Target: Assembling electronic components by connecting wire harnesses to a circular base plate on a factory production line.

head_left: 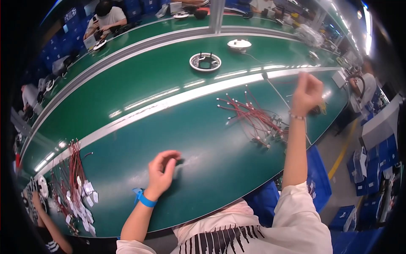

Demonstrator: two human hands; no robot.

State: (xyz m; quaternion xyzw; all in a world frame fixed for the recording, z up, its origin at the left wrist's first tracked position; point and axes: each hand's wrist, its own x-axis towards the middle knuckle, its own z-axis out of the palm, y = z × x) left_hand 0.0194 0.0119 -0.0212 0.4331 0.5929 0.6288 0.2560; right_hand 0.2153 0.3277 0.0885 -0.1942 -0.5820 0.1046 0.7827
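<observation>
One left wire pile plus one right wire pile are making two; wire count is tangling past reading. One white ring, one white dome are showing mid-counter. Wearer's two hands are showing, plus one wristband, one bracelet.

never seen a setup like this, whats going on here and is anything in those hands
No machine here: these are a person's left hand and right hand, seen by a wide camera on the head, looking down; its lens bends straight edges. On the green table lie red wires near the right hand, and more wires with white pieces at far left. Beyond, a white ring rests on another green surface. The left hand, a blue band at its wrist, curves over the table, seemingly empty; whether the right hand holds anything, I cannot tell.
</observation>
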